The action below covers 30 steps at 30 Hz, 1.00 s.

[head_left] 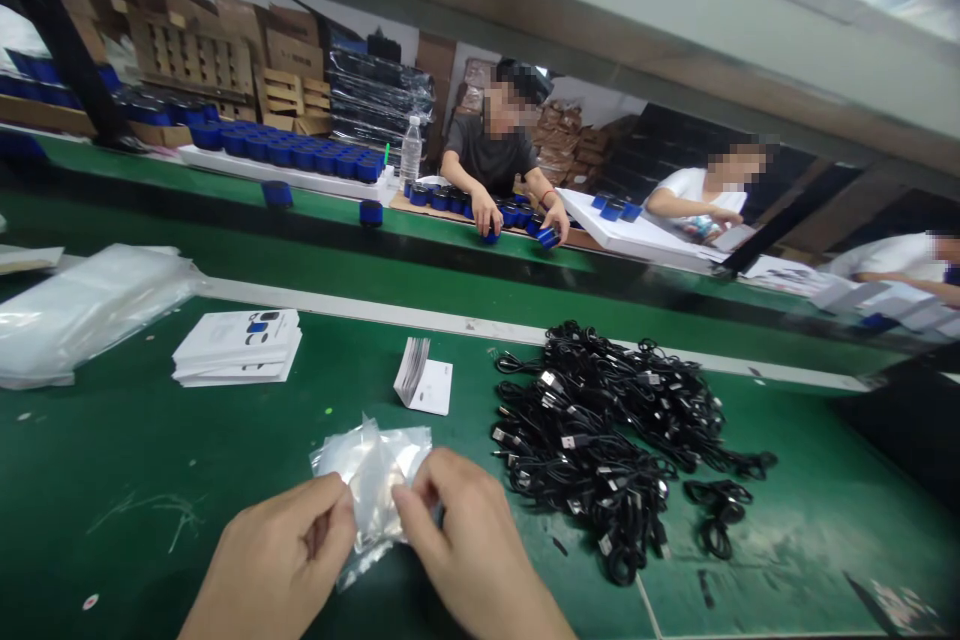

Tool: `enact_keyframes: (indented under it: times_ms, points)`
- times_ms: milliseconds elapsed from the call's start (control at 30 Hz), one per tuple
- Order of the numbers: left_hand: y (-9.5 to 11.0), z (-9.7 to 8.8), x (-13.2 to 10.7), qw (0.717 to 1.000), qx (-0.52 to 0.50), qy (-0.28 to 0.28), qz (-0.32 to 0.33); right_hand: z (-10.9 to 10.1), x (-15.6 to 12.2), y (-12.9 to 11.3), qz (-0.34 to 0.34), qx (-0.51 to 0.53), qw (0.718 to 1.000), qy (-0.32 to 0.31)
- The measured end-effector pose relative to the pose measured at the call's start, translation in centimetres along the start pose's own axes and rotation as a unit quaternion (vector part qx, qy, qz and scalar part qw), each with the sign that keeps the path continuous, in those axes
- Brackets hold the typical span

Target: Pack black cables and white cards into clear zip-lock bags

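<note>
In the head view, small clear plastic bags [367,460] lie on the green bench in front of me. My left hand [277,545] is closed with its thumb and fingers pinching the bags' left edge. From the right, my right hand [469,525] curls its thumb and index finger onto the same bags. What is inside the bags, if anything, is hard to make out. Just beyond them a small white folded booklet [431,387] stands partly fanned. To the right lies a tangled heap of black USB cables [600,430].
A stack of printed white leaflets [232,350] and larger clear plastic bags [90,310] lie left. Behind a white strip runs a green conveyor belt [420,278] carrying blue-and-black round items [370,212]. Opposite, a co-worker [495,150] handles more of them. A metal shelf [600,10] crosses overhead.
</note>
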<state>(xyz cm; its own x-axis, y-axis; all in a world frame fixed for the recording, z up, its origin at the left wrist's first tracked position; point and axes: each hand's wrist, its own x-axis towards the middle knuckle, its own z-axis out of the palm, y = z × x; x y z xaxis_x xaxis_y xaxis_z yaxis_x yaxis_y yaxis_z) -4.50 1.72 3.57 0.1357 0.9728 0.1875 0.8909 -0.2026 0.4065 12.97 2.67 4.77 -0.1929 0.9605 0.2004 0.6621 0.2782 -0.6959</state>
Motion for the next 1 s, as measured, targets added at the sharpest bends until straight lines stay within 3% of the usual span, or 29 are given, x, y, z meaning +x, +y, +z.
enact_keyframes:
  times_ms: [33, 100, 200, 333, 500, 633, 767, 900, 933, 1000]
  points:
    - [-0.1, 0.1, 0.0, 0.997, -0.054, -0.031, -0.036, -0.5, 1.0, 0.1, 0.051, 0.091, 0.994, -0.021]
    - [-0.2, 0.5, -0.1, 0.982, -0.139, -0.08, -0.095, -1.2, 3.7, 0.7, 0.168, 0.235, 0.957, 0.015]
    - [-0.5, 1.2, -0.2, 0.966, -0.198, -0.114, -0.124, -0.8, 7.9, 1.9, 0.237, 0.279, 0.93, -0.007]
    - [-0.9, 1.7, -0.3, 0.961, -0.222, -0.106, -0.128, 0.4, 10.6, 3.1, 0.298, 0.315, 0.899, -0.061]
    - [-0.7, 1.3, -0.2, 0.96, -0.229, -0.1, -0.13, 0.9, 10.0, 3.9, 0.31, 0.338, 0.886, -0.073]
    - [-0.5, 0.6, 0.0, 0.953, -0.245, -0.103, -0.144, 0.5, 9.4, 4.3, 0.301, 0.328, 0.894, -0.044]
    - [-1.1, -0.5, 0.4, 0.952, -0.247, -0.071, -0.168, -1.1, 7.1, 3.0, 0.244, 0.277, 0.928, 0.041]
    - [-1.7, -1.3, 0.9, 0.964, -0.2, 0.032, -0.174, -1.6, 2.5, 0.1, 0.144, 0.208, 0.965, 0.074]
    - [-1.7, -1.4, 1.1, 0.967, -0.19, 0.053, -0.162, -1.2, 1.5, -0.6, 0.083, 0.14, 0.984, 0.069]
    - [-1.4, -1.3, 1.3, 0.974, -0.165, 0.092, -0.128, 0.1, -0.2, -1.6, -0.014, 0.059, 0.997, 0.054]
